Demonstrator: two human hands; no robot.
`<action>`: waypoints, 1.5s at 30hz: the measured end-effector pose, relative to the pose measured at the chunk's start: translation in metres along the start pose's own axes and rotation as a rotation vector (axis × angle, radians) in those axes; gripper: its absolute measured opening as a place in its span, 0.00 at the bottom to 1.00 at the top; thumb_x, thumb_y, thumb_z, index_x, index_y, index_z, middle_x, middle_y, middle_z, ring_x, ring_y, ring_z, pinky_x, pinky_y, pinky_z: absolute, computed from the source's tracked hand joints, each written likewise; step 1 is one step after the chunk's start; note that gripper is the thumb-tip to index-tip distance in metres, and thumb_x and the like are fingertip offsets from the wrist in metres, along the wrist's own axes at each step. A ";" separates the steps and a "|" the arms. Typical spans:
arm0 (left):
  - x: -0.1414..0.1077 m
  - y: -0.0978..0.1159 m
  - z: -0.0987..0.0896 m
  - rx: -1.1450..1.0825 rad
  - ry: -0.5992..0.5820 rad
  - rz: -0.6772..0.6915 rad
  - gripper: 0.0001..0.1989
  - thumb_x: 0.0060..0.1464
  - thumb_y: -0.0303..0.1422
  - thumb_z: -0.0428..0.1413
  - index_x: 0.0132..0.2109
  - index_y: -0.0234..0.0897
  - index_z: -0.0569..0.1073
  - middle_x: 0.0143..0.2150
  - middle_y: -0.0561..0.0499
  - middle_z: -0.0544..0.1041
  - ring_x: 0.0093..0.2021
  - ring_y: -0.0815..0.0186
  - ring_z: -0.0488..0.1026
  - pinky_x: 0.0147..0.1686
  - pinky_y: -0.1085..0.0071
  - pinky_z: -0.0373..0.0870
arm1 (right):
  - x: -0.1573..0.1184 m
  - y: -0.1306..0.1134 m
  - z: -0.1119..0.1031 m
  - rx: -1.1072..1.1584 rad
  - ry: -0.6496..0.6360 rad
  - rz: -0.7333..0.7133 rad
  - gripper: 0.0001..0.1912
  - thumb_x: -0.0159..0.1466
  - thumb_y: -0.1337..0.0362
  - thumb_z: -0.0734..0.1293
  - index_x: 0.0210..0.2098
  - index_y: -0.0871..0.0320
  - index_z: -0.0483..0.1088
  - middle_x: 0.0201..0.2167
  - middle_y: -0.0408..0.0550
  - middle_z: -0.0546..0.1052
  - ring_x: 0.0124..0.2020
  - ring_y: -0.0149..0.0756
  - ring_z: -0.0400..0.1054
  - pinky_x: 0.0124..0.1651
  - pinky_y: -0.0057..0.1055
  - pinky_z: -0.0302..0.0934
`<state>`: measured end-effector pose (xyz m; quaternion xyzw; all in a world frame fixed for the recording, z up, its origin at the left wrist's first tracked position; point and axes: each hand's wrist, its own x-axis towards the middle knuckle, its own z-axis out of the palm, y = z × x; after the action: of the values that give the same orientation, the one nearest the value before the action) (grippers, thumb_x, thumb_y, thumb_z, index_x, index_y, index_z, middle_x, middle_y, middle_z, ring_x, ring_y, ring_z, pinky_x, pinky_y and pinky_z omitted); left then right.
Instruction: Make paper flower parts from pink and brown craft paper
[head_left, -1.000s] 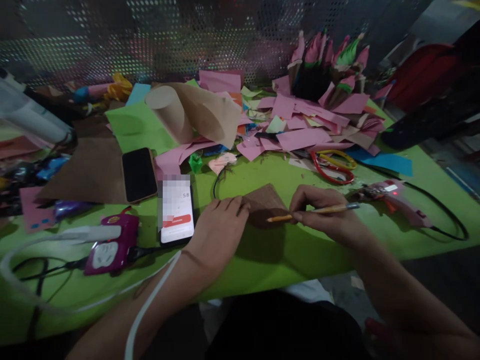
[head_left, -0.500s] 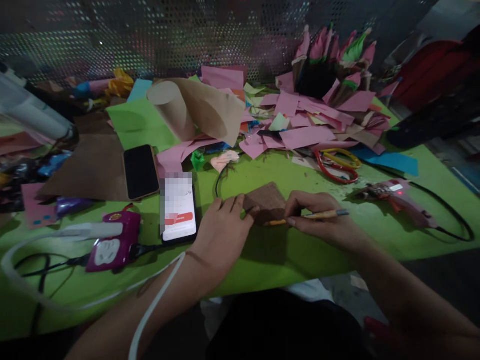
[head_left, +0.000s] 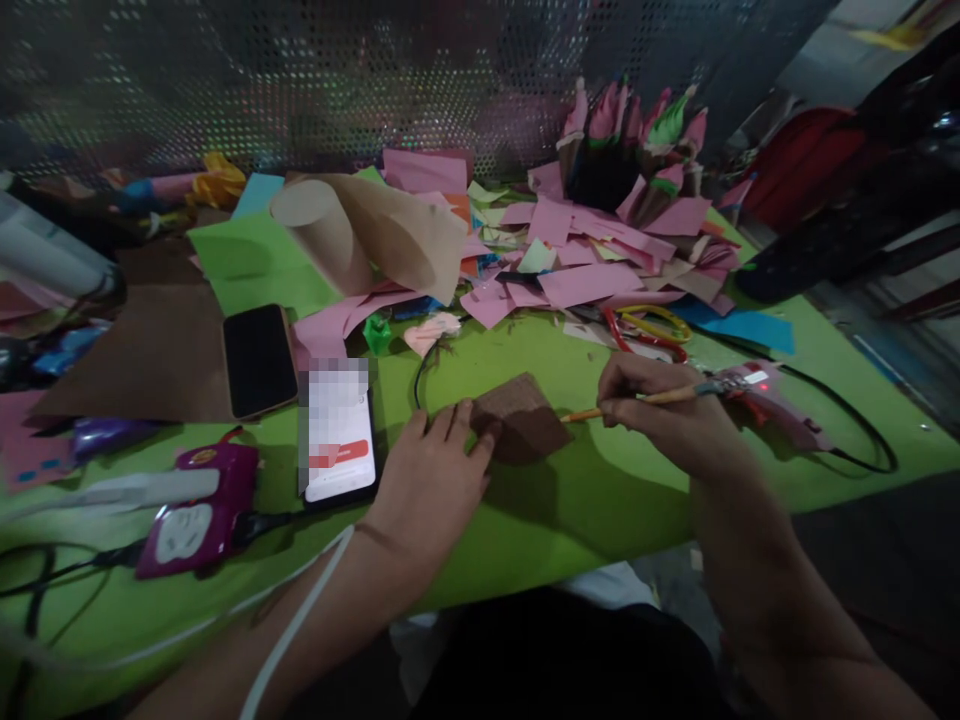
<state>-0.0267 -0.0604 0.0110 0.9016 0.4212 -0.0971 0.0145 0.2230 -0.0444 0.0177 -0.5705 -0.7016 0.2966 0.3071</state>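
Observation:
My left hand (head_left: 439,480) rests on the near side of the table and grips the left edge of a small brown piece of paper (head_left: 521,415) between thumb and fingers. A yellow pencil (head_left: 664,396) is held in my right hand (head_left: 645,395), its fingers closed round the shaft. The pencil's tip meets the right corner of the brown piece. Just left of my left hand lies a phone (head_left: 341,460) with a lit screen. Beyond my right hand is a pink glue gun (head_left: 787,405) with a small red light.
Red- and yellow-handled scissors (head_left: 649,330) lie beyond my right hand. Pink paper scraps (head_left: 592,285), a rolled brown sheet (head_left: 322,225) and paper cones (head_left: 630,125) fill the back. A dark phone (head_left: 260,360) and a purple device with cables (head_left: 199,510) sit at left.
My right hand has moved right, drawing the pencil from the paper's lower edge to its right corner. The left hand keeps its place on the paper. The whole view has shifted slightly.

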 end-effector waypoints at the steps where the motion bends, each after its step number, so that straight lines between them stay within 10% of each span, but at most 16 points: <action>1: 0.000 0.000 -0.001 -0.002 -0.009 -0.003 0.23 0.62 0.34 0.56 0.63 0.38 0.70 0.66 0.34 0.67 0.61 0.48 0.70 0.54 0.52 0.68 | 0.000 0.001 0.000 0.008 0.016 -0.001 0.05 0.52 0.68 0.63 0.21 0.54 0.66 0.18 0.40 0.68 0.22 0.32 0.59 0.25 0.29 0.51; 19: 0.000 0.003 -0.006 0.003 -0.055 -0.005 0.24 0.64 0.31 0.52 0.66 0.38 0.66 0.67 0.34 0.66 0.63 0.49 0.68 0.55 0.52 0.67 | -0.008 -0.012 0.018 0.226 -0.333 -0.073 0.05 0.60 0.66 0.65 0.27 0.56 0.68 0.23 0.40 0.70 0.25 0.29 0.62 0.28 0.27 0.52; 45: 0.001 0.001 -0.005 0.029 -0.026 -0.025 0.23 0.62 0.35 0.55 0.63 0.40 0.69 0.65 0.36 0.69 0.60 0.50 0.71 0.56 0.53 0.67 | 0.000 0.002 -0.007 0.097 -0.119 0.035 0.03 0.51 0.69 0.61 0.22 0.56 0.64 0.18 0.40 0.67 0.21 0.30 0.58 0.24 0.29 0.49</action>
<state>-0.0243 -0.0602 0.0154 0.8950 0.4309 -0.1153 0.0059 0.2300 -0.0439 0.0204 -0.5488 -0.6932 0.3688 0.2870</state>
